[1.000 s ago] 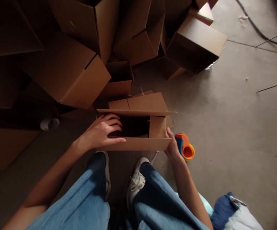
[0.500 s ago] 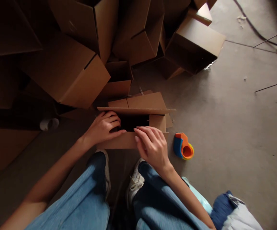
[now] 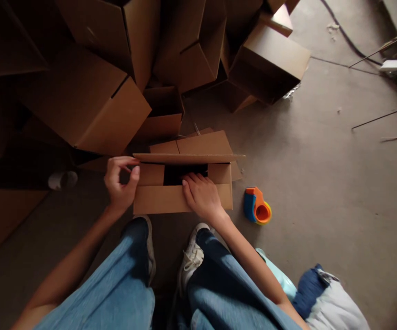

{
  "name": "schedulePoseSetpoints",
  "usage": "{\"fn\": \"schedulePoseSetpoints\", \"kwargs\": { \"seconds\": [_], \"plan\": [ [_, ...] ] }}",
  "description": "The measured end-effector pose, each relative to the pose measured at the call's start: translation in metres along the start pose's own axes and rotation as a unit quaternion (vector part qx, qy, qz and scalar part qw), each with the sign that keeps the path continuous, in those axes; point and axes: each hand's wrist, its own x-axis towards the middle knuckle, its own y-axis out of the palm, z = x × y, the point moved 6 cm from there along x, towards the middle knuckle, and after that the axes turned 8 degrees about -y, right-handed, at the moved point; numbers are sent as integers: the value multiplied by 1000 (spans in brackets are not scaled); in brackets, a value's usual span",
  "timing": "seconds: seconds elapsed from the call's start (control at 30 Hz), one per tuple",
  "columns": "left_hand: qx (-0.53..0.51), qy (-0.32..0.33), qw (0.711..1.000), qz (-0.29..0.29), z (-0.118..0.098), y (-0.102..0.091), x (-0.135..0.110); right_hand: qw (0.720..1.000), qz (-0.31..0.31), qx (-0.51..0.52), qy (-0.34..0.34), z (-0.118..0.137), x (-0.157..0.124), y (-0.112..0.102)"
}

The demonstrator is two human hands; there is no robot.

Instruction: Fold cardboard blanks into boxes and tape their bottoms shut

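Observation:
A small cardboard box (image 3: 157, 199) stands on the floor in front of my feet. Its two short end flaps are folded in, and a dark gap shows between them. The near long flap lies folded over towards me, while the far long flap (image 3: 188, 158) stands up nearly edge-on. My right hand (image 3: 203, 196) lies flat across the near flap, fingertips reaching over the gap. At the box's left end, my left hand (image 3: 121, 182) has bent fingers, with thumb and forefinger apart beside the far flap's corner. An orange and blue tape dispenser (image 3: 257, 206) rests right of the box.
Several empty cartons (image 3: 112, 110) are piled beyond the box and to the left. A white roll (image 3: 63, 180) lies on the floor at left. Crumpled cloth (image 3: 336, 298) lies at lower right. Thin rods and a dark cable (image 3: 353, 39) are at upper right.
My left hand has moved from over the opening to the box's left end, and the left end flap now lies folded in. My right hand has moved left and flattened over the near flap.

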Motion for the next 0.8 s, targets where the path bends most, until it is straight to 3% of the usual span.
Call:
{"fn": "schedulePoseSetpoints", "kwargs": {
  "seconds": [0.1,0.27,0.47,0.8],
  "plan": [
    [-31,-134,990,32,18,0,-1,1000,11,-4,3,-1,0,-1],
    [14,-184,970,160,16,16,0,1000,3,-3,-5,2,-2,1],
    [52,-165,978,119,1,34,-10,1000,-18,-7,3,3,-3,0],
    [58,-208,965,148,17,42,-12,995,-92,-26,-32,10,-11,-6]
  ]
}}
